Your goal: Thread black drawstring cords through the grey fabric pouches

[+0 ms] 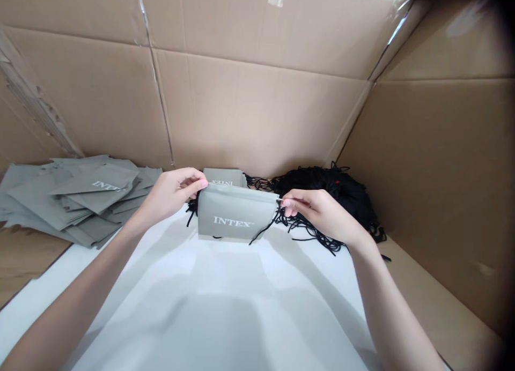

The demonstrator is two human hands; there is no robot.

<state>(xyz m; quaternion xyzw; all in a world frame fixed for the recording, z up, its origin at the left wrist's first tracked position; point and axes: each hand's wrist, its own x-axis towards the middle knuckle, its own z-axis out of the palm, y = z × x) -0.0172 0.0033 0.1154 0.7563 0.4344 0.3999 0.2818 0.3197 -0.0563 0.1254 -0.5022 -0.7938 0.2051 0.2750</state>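
Note:
A small grey fabric pouch (232,219) printed INTEX stands upright between my hands over the white sheet (225,301). My left hand (171,191) pinches its top left corner. My right hand (317,213) pinches a thin metal tool with a black cord (265,229) at the pouch's top right corner. The cord hangs down across the pouch's right side, and another cord end dangles at its left edge.
A heap of grey INTEX pouches (76,197) lies at the left. A short stack of pouches (225,176) sits just behind the held one. A tangle of black cords (330,191) lies at the right. Cardboard walls (257,108) enclose the back and right.

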